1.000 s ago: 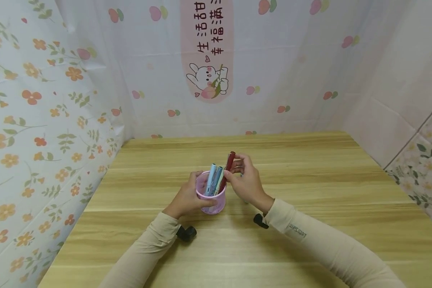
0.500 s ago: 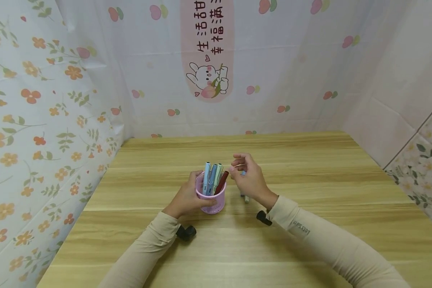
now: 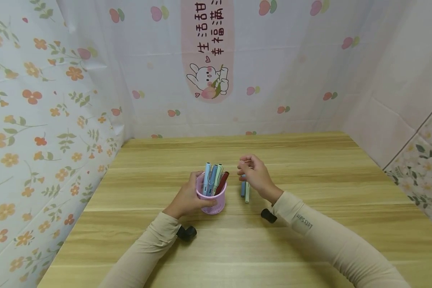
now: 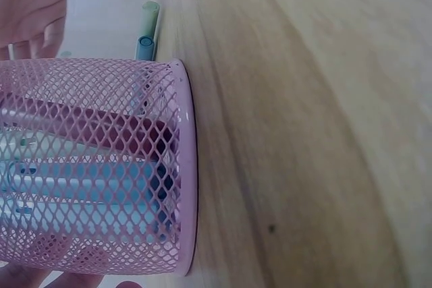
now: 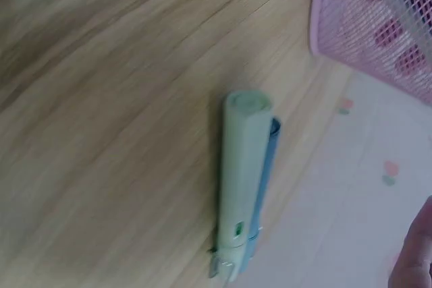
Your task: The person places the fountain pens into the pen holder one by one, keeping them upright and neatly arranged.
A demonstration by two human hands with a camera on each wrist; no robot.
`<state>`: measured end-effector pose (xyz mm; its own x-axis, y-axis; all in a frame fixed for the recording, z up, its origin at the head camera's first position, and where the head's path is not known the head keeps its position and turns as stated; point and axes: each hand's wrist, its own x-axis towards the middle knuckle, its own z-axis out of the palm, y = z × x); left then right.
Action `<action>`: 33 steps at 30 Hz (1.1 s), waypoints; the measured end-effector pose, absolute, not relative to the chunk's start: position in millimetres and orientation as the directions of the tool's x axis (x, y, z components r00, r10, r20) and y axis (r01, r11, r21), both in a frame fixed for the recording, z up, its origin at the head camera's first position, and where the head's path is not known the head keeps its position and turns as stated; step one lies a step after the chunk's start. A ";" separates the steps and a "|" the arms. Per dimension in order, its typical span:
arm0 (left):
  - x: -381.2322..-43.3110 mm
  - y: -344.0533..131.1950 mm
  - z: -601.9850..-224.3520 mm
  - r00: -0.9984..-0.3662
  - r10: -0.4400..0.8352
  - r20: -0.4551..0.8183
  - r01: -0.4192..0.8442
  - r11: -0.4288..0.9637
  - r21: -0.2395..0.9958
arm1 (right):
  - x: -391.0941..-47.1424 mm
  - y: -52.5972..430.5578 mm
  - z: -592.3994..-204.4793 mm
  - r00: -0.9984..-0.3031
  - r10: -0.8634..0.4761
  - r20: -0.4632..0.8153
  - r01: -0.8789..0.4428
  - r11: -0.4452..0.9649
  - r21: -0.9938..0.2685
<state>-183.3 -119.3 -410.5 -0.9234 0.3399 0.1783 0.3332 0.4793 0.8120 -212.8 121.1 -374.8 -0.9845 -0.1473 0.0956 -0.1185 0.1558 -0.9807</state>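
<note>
Right grip [image 3: 256, 173], loosely curled, empty, is the closer one: blue pen [image 3: 243, 190] and green pen [image 3: 247, 195] lie near-left of it, axes near-far on tabletop [image 3: 223, 250], right of pink cup [image 3: 219, 203] held by left grip [image 3: 185, 198].

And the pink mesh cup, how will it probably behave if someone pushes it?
The pink mesh cup is probably light for its size, since its sides are open lattice. It might tip under a high push, as the pens stick out above its opening. The left hand curled round it would likely steady it, though.
</note>
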 end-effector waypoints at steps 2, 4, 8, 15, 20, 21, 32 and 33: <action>-183.8 -119.0 -410.9 -0.923 0.342 0.177 0.334 0.479 0.812 | -215.3 124.6 -375.6 -0.987 -0.149 0.063 -0.088 0.167 -0.982; -184.2 -118.9 -411.5 -0.923 0.342 0.177 0.334 0.480 0.811 | -218.0 128.0 -376.5 -0.987 -0.157 0.034 -0.064 0.190 -0.980; -183.8 -119.0 -411.3 -0.925 0.338 0.173 0.328 0.481 0.813 | -224.5 135.8 -379.2 -0.984 -0.175 -0.026 -0.018 0.249 -0.968; -183.2 -119.3 -409.8 -0.925 0.341 0.166 0.326 0.492 0.807 | -234.8 148.0 -383.2 -0.972 -0.190 -0.141 0.054 0.405 -0.913; -182.5 -119.3 -410.7 -0.925 0.341 0.170 0.329 0.490 0.807 | -241.0 151.9 -385.3 -0.959 -0.176 -0.222 0.106 0.502 -0.858; -182.5 -119.3 -410.9 -0.925 0.341 0.170 0.329 0.490 0.807 | -242.2 152.3 -386.1 -0.955 -0.171 -0.240 0.120 0.518 -0.847; -182.0 -118.7 -410.3 -0.928 0.334 0.164 0.320 0.494 0.808 | -257.1 154.2 -392.3 -0.911 -0.159 -0.381 0.213 0.610 -0.764; -182.1 -118.7 -410.3 -0.929 0.333 0.162 0.319 0.496 0.808 | -258.5 154.4 -392.3 -0.905 -0.164 -0.393 0.222 0.606 -0.764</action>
